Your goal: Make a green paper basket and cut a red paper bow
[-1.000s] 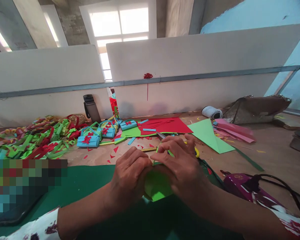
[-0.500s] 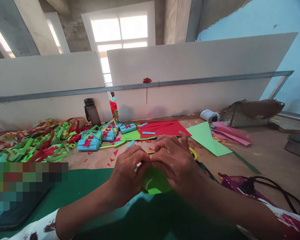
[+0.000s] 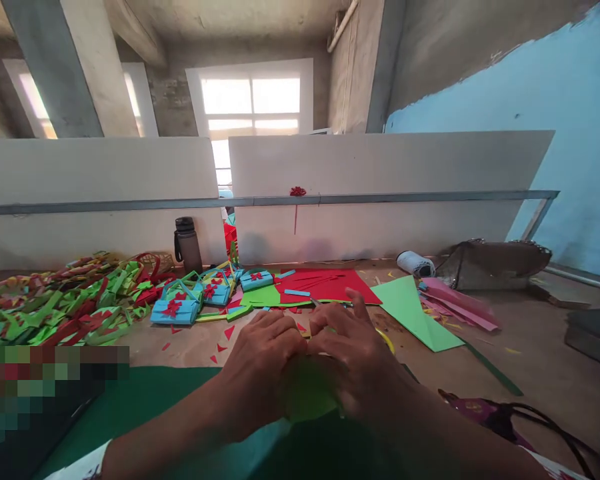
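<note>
Both hands meet over a folded light green paper piece [image 3: 307, 393] at the table's near edge. My left hand [image 3: 260, 373] curls its fingers around the paper's left side. My right hand [image 3: 355, 363] pinches the paper's top edge from the right, fingertips touching those of the left. Most of the paper is hidden under the hands. Under them lies a dark green sheet [image 3: 150, 407]. Yellow-handled scissors [image 3: 387, 340] lie just beyond my right hand.
Small blue paper baskets with red bows [image 3: 175, 310] stand mid-table beside a heap of green and red paper strips [image 3: 60, 303]. Red sheet [image 3: 325, 285], green sheet [image 3: 415, 310], pink strips [image 3: 455, 303], a dark bottle [image 3: 187, 245], a tape roll [image 3: 415, 263], a brown bag [image 3: 495, 263], a purple tool with a black cord [image 3: 500, 417].
The view has tilted upward, so the hands and table sit lower in frame. The hands have closed tighter together over the green paper, which shows less.
</note>
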A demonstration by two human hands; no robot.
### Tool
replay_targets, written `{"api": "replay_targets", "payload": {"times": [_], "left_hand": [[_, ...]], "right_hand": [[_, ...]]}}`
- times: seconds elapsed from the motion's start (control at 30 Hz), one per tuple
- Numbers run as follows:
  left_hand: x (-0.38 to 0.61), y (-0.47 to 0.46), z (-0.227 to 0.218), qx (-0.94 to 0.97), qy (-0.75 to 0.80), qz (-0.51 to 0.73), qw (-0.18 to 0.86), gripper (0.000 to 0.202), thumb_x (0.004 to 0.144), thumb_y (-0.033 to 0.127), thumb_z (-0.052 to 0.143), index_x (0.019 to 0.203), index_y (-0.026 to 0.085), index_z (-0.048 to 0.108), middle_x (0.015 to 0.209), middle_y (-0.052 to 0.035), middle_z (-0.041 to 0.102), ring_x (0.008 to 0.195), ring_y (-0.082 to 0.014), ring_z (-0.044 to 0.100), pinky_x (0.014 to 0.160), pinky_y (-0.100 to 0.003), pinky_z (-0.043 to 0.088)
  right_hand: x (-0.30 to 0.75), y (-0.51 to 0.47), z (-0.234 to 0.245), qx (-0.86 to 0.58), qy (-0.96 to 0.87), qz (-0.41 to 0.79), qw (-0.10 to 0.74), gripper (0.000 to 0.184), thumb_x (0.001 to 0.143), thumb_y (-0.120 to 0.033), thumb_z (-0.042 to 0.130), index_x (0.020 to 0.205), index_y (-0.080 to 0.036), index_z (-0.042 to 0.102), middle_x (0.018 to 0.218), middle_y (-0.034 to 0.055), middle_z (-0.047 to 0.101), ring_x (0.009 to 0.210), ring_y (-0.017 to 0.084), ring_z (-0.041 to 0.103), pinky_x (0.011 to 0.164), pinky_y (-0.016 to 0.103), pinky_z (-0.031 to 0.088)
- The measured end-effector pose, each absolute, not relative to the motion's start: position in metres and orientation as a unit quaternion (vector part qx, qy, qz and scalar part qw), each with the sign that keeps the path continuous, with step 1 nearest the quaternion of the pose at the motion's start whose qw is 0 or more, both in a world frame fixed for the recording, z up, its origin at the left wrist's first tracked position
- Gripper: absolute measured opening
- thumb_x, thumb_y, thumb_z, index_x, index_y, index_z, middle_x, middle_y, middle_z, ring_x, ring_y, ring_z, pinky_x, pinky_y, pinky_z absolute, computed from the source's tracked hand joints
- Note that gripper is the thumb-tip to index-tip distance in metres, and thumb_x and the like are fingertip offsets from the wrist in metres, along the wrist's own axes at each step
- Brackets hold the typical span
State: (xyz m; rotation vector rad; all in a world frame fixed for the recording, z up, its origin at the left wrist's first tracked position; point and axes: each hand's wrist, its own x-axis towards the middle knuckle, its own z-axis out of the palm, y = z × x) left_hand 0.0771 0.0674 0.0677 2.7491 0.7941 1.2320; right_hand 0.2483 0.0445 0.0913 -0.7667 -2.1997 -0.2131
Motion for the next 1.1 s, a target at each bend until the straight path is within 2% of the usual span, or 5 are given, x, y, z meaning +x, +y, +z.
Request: {"api": "replay_targets", "payload": {"times": [0.2,0.37,0.63,0.87,1.1], "left_hand": [[0.073,0.071,0.06,0.892,0.23,0.387,-0.041,0.018,0.081,0.008,0.039,0.074,0.018,0.052,0.068,-0.0029,0.055,0.064,-0.0154,0.045,0.06,-0.03,0.031],[0.071,0.062,0.068,0.89,0.226,0.394,-0.042,0.015,0.081,0.008,0.041,0.072,0.017,0.048,0.068,-0.0023,0.054,0.064,-0.0148,0.042,0.061,-0.029,0.031],[0.077,0.06,0.068,0.863,0.229,0.448,0.036,0.016,0.081,0.009,0.044,0.067,0.017,0.046,0.063,-0.0003,0.052,0.061,-0.0123,0.044,0.058,-0.026,0.03],[0.075,0.069,0.066,0.853,0.246,0.454,0.069,0.017,0.079,0.009,0.047,0.063,0.016,0.048,0.061,-0.0005,0.053,0.059,-0.0113,0.046,0.057,-0.024,0.032],[0.078,0.068,0.079,0.824,0.309,0.404,0.25,0.014,0.077,0.012,0.051,0.064,0.016,0.05,0.059,0.0033,0.05,0.056,-0.0081,0.044,0.053,-0.019,0.033]], "right_hand": [[0.244,0.049,0.077,-0.322,-0.871,-0.113,0.354,0.012,0.069,-0.006,0.048,0.068,-0.018,0.047,0.072,0.0014,0.051,0.07,0.017,0.049,0.092,0.048,0.026],[0.245,0.041,0.082,-0.319,-0.875,-0.082,0.356,0.016,0.071,-0.004,0.046,0.068,-0.019,0.041,0.075,0.0004,0.049,0.071,0.016,0.049,0.096,0.047,0.023],[0.248,0.039,0.089,-0.321,-0.866,-0.026,0.383,0.017,0.083,-0.007,0.042,0.071,-0.02,0.043,0.078,-0.001,0.051,0.074,0.014,0.051,0.087,0.038,0.027],[0.246,0.046,0.087,-0.322,-0.874,-0.074,0.356,0.017,0.075,-0.003,0.041,0.069,-0.018,0.044,0.077,0.0018,0.054,0.076,0.017,0.05,0.089,0.043,0.026],[0.251,0.049,0.087,-0.323,-0.866,-0.07,0.376,0.019,0.081,-0.005,0.04,0.068,-0.019,0.04,0.074,-0.0014,0.051,0.073,0.014,0.049,0.09,0.04,0.024]]}}
